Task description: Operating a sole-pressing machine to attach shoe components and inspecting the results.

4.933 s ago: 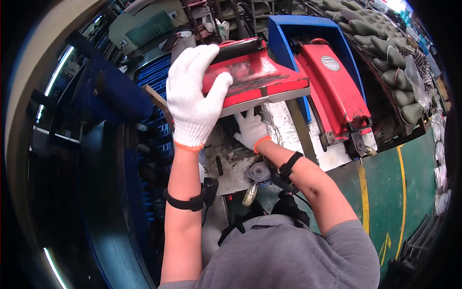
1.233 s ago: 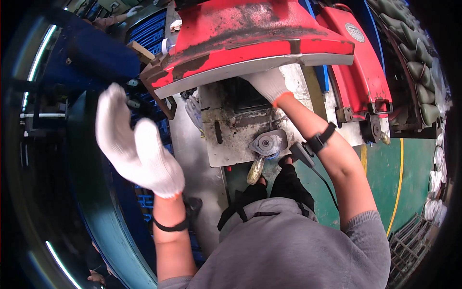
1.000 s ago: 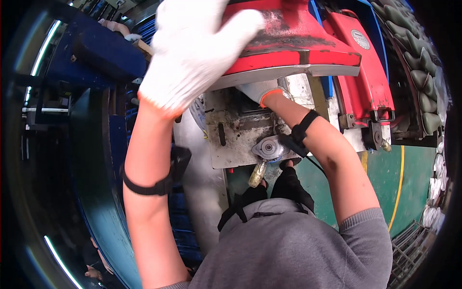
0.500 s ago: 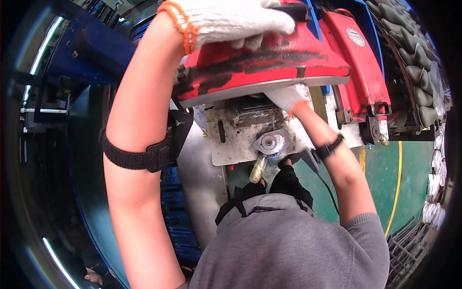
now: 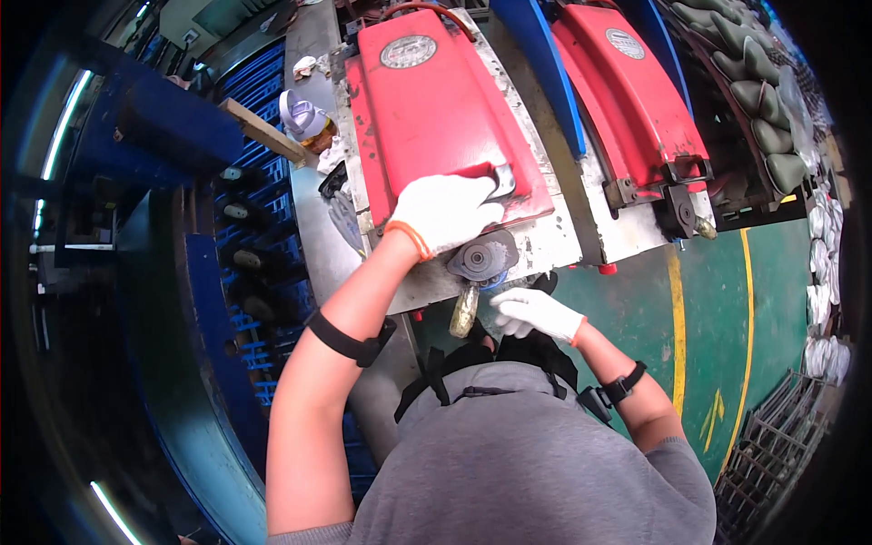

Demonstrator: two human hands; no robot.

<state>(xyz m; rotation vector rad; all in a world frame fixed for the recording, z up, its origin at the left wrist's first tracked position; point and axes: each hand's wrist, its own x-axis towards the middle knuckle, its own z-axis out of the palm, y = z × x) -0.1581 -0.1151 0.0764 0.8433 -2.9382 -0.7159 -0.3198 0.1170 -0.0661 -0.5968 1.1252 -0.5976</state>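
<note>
A red machine cover lies lowered over its pale metal base plate. My left hand, in a white knit glove with an orange cuff, is closed at the cover's front handle; part of the grip is hidden by the glove. In front of the cover sits a grey round hub, from which a lever wrapped in yellowish tape points toward me. My right hand, gloved the same way, hovers just right of that lever with loosely bent fingers and nothing visible in it.
A second red-covered machine stands to the right, beyond a blue upright panel. A lilac-topped bottle stands on the left ledge. Blue racks run along the left. Grey-green shoe-like forms fill a rack at far right.
The red cover has come down from its raised, tilted position, with my left hand moving down along with it. My right hand has drawn out from beneath it toward my body.
</note>
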